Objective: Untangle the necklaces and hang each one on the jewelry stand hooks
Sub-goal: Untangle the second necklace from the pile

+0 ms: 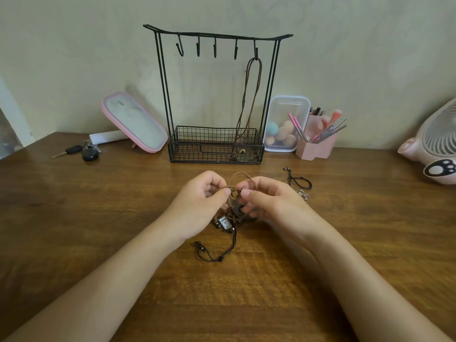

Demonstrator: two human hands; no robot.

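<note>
Necklaces (225,224) sit knotted on the wooden table (98,218), one black cord (220,259) trailing toward the person. Over the knot, the left hand (199,206) and right hand (269,201) each pinch a tan cord loop (240,175) between thumb and fingers. A black necklace (299,181) lies apart at right. Behind, a brown necklace (249,95) hangs from the rightmost hook (256,49) of the jewelry stand (162,77), its pendant in the wire basket (197,144).
</note>
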